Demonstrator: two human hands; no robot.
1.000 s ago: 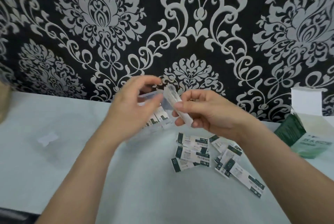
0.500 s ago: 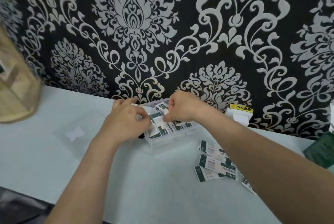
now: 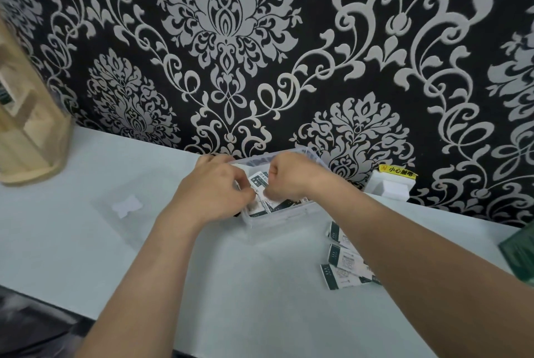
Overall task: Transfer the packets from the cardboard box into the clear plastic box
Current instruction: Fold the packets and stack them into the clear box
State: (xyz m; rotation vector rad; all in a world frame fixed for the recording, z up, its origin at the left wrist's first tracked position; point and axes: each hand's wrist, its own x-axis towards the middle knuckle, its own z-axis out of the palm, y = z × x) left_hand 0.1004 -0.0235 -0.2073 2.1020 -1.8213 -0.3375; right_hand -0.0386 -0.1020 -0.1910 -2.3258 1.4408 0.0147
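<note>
both hands in the clear box, on the packets

left hand (image 3: 215,190) and right hand (image 3: 289,177) are together over the clear plastic box (image 3: 284,214), which sits on the pale table (image 3: 260,285) close to the patterned wall (image 3: 260,39). both hands are curled, fingertips down inside the box, nearly touching each other. between them a packet (image 3: 259,184) stands up out of the stack; the fingers of both hands close on it, left from the left side, right from the top right. exact finger contact is partly hidden by the knuckles.

more packets lie flat in the box under the hands, white with dark green ends, visible along the near wall.

loose packets (image 3: 341,262) lie on the table to the right of the box, a small overlapping pile, partly covered by the right forearm. count unclear.

green cardboard box (image 3: 520,253) is at the far right edge, mostly cut off by the frame; can't tell what's in it.

other stuff: wooden rack (image 3: 29,126) at the left edge, a flat clear lid (image 3: 127,207) with a white label lying on the table left of the hands, a small white fitting with a yellow sticker (image 3: 390,184) against the wall, right of the box.
</note>
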